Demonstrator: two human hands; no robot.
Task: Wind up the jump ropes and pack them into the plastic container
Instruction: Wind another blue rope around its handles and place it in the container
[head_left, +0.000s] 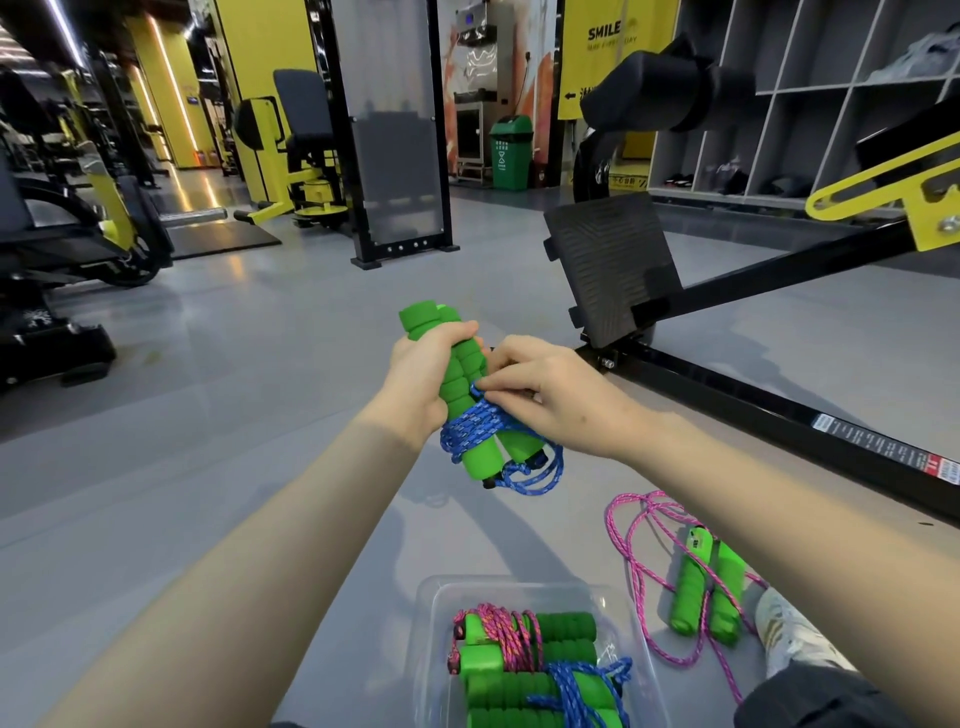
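While blue rope (470, 431) in L hand (431, 374), 2 wound ropes (498, 642) in container (519, 582).

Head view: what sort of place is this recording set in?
Almost certainly a gym: yellow-and-black weight machines stand on the grey floor, a black footplate belongs to a machine at right, and open cubbies hold shoes.

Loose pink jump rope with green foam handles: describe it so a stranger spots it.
Find the clear plastic container on the grey floor, low in view. Just right of it lies the pink jump rope. Unlike the wound rope bundles inside the container, its cord sprawls unwound.
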